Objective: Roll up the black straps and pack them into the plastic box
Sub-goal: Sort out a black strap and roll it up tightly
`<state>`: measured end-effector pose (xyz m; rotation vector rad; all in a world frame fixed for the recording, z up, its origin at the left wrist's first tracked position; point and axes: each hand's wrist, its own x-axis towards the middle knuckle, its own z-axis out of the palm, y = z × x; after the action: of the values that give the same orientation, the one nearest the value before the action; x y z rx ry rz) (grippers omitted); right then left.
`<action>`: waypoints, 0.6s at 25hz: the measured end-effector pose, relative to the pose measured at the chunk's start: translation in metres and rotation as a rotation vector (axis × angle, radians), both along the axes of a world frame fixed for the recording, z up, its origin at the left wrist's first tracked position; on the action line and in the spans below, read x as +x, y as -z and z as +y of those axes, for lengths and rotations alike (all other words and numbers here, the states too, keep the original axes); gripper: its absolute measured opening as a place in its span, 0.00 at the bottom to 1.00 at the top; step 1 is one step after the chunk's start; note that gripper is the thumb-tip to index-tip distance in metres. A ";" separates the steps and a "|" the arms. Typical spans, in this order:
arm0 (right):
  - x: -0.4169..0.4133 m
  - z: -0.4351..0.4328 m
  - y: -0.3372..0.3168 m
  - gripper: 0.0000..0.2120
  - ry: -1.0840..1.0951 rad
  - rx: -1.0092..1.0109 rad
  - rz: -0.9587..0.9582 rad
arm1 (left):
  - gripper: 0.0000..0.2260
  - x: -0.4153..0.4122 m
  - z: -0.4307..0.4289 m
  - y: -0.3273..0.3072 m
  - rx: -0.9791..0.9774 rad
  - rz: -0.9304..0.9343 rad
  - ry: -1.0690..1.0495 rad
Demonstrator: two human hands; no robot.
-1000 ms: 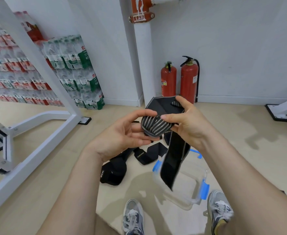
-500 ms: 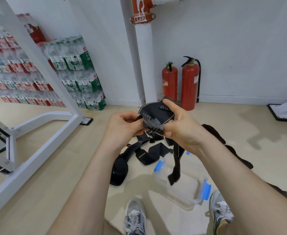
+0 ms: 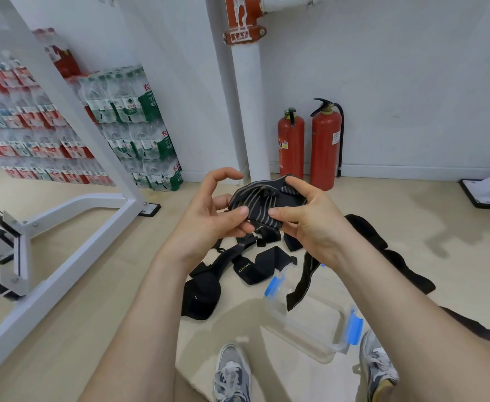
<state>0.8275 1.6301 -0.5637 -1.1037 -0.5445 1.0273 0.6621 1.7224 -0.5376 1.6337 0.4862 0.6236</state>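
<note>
Black fabric with grey stripes fills the middle of my feed: a black strap (image 3: 262, 198), partly coiled, held in the air above the far side of the plastic box (image 3: 301, 332). The box sits on the floor (image 3: 411, 227) with a blue clip at each end.

The left hand (image 3: 209, 224) has a closed grip on the coil's near edge. Its thumb presses the striped face, with fingers curled behind, though the forefinger arches free above. The right hand (image 3: 313, 224) pinches the coil's other side, forefinger over the top edge and thumb on the front. The strap's loose tail (image 3: 301, 282) drops from under the right hand and dangles over the box's far end (I cannot tell whether it touches the rim).

More loose straps (image 3: 255, 265) lie unrolled on the floor just beyond the box and to its left, and another dark piece (image 3: 391, 256) stretches to its right.

The person's 2 grey shoes (image 3: 232, 372) stand nearer the camera than the box. Well beyond the box, 2 red fire extinguishers (image 3: 326, 143) stand against the wall. Far to its left are a white metal frame (image 3: 64, 117) and stacked packs of bottled water (image 3: 133, 126).
</note>
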 end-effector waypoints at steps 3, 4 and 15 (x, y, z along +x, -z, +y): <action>0.003 -0.006 -0.008 0.30 -0.078 0.010 0.016 | 0.23 -0.009 0.004 -0.003 0.059 0.032 0.135; 0.002 -0.008 -0.011 0.26 -0.103 0.004 0.003 | 0.20 -0.009 0.002 -0.003 0.069 0.037 0.109; -0.008 -0.008 -0.009 0.39 -0.066 0.076 0.068 | 0.09 -0.003 0.003 -0.001 0.077 0.101 -0.023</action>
<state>0.8199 1.6220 -0.5546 -0.9859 -0.5636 1.0891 0.6592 1.7255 -0.5368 1.7409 0.5612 0.5856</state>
